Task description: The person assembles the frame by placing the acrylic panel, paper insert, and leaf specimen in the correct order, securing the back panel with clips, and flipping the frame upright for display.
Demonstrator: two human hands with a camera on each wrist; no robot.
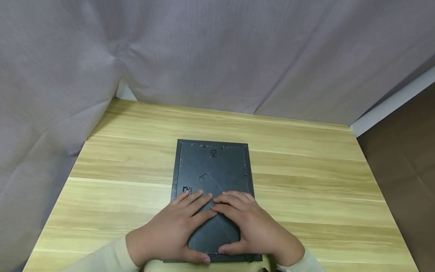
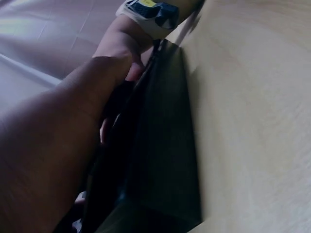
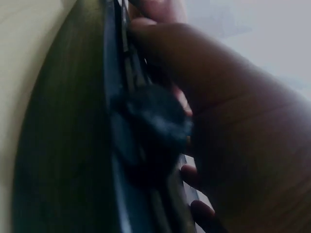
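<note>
A black picture frame [image 1: 225, 168] lies back side up on the wooden table, with small hangers and metal tabs on its backing. My left hand [image 1: 175, 226] rests on its lower left part, fingers extended and thumb near the bottom edge. On the lower right part rests my right hand [image 1: 253, 224], its fingers slightly bent and close to the left fingertips. Both hands cover part of the backing. In the left wrist view the frame's dark side [image 2: 165, 136] stands beside the hand. A blurred, dark rounded piece [image 3: 155, 121] shows at the frame's edge in the right wrist view.
The wooden tabletop [image 1: 316, 181] extends around the frame on both sides and behind it. Grey cloth [image 1: 204, 56] hangs along the back and left edges. A brown panel [image 1: 404, 151] stands past the right edge.
</note>
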